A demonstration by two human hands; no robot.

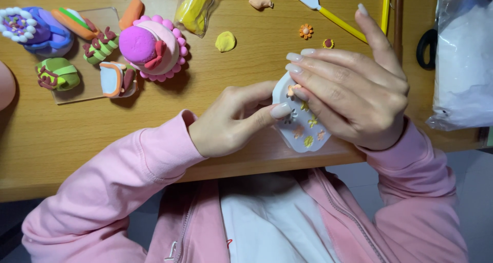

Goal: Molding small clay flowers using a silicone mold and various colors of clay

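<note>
My left hand (233, 120) holds a small white flower mold (300, 129) over the near edge of the wooden table (205, 88), its thumb lying on the mold's face. My right hand (349, 88) presses its fingertips onto the top of the mold, where a bit of orange clay shows. Several cavities in the mold are filled with yellow and pink clay. Both arms are in pink sleeves.
Clay models stand at the back left: a pink and white cake (153, 47), green rolls (57, 74), a blue and white piece (31, 29). A yellow clay lump (225, 41), a bagged yellow clay (194, 9), a yellow-handled tool (334, 16), tiny flowers (306, 31) and a plastic bag (462, 57) lie around.
</note>
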